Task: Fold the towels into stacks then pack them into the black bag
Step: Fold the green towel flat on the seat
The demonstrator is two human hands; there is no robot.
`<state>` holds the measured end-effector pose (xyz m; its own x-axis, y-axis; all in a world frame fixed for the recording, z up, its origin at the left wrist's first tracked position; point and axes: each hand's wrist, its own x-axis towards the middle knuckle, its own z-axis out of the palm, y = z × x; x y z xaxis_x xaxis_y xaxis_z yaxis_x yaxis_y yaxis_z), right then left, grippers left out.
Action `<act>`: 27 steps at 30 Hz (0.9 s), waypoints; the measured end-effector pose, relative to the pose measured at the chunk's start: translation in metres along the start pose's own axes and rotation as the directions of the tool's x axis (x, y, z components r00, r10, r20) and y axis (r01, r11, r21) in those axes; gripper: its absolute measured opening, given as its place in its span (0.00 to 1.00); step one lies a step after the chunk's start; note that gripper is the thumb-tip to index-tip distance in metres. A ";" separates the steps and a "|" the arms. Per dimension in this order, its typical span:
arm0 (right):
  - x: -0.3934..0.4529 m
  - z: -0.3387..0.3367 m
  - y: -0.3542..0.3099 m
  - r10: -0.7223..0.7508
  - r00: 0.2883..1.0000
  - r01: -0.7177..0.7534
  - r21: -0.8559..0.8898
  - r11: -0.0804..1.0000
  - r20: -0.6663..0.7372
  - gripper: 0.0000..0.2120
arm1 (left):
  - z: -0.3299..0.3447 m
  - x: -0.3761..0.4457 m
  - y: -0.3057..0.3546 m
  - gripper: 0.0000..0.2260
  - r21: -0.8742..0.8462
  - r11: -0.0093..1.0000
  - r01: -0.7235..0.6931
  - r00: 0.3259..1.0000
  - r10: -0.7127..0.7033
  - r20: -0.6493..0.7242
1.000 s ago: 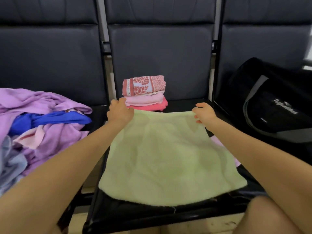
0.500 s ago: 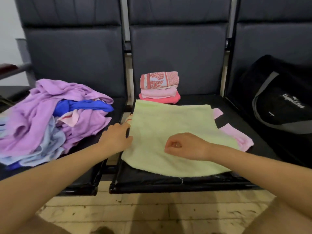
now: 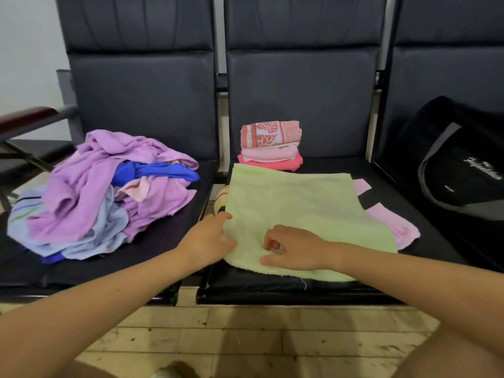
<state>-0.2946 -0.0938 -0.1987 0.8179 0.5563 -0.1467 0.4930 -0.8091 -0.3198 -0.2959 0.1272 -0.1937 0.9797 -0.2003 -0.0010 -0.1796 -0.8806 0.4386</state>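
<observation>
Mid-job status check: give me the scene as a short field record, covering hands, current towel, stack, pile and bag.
left hand: touches the green towel's left edge
right hand: fingers curled, resting on green towel
folded stack: three towels, behind green towel
unfolded pile: left seat
black bag: right seat; whether it holds towels cannot be seen

view: head, single wide-angle camera, worn by person
position: in front of a row of dark seats [image 3: 272, 99], above the forearms
facing: forward and down, seat backs at top, floor [image 3: 245, 336] at bottom
nearness: close, forearms fill lower frame
edges: wide-angle bending at sides
shared views: only one view
</observation>
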 end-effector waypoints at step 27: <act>-0.013 0.023 0.016 -0.089 0.976 0.097 0.034 0.995 -0.201 0.15 | -0.007 0.000 -0.025 0.14 -0.031 0.999 -0.015 0.991 0.019 0.133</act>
<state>-0.3036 -0.1096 -0.2234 0.8138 0.5765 0.0734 0.5600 -0.7442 -0.3640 -0.2911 0.1525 -0.1982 0.9558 -0.2721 -0.1118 -0.1913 -0.8636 0.4665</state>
